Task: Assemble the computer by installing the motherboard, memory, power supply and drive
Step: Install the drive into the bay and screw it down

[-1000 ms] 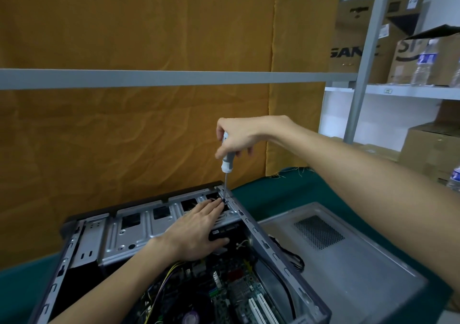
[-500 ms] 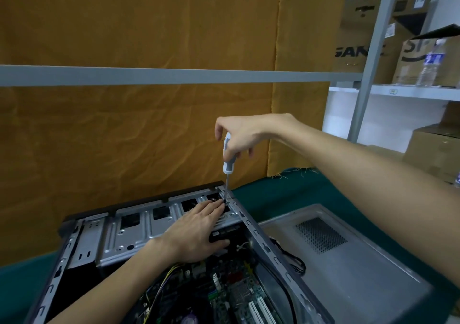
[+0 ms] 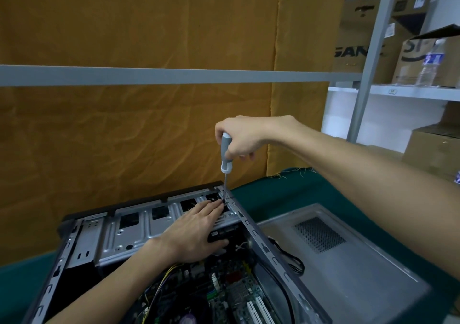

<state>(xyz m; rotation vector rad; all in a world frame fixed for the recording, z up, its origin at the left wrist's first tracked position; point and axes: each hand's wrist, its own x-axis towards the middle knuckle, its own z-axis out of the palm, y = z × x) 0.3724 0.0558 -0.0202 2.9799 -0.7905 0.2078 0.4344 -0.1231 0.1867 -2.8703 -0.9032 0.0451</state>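
Observation:
An open computer case (image 3: pixel 263 246) lies on the green table, with the motherboard (image 3: pixel 236 296) and its white slots visible inside. My right hand (image 3: pixel 239 140) grips a grey-and-white screwdriver (image 3: pixel 226 154) held upright, its tip down at the far right corner of the metal drive cage (image 3: pixel 139 229). My left hand (image 3: pixel 196 231) lies flat with straight fingers on the cage, fingertips beside the screwdriver tip. A black drive sits under the cage, mostly hidden by my left hand. The screw itself is too small to make out.
The grey case side panel (image 3: pixel 343 256) lies on the green cloth right of the case, a black cable (image 3: pixel 293 261) between them. An orange curtain and a grey rail (image 3: pixel 174 76) stand behind. Shelves at right hold cardboard boxes (image 3: pixel 358 34) and a water bottle (image 3: pixel 429 64).
Both hands stay in place at the cage corner; my right hand's fingers have shifted slightly on the screwdriver handle. The view has drifted a little.

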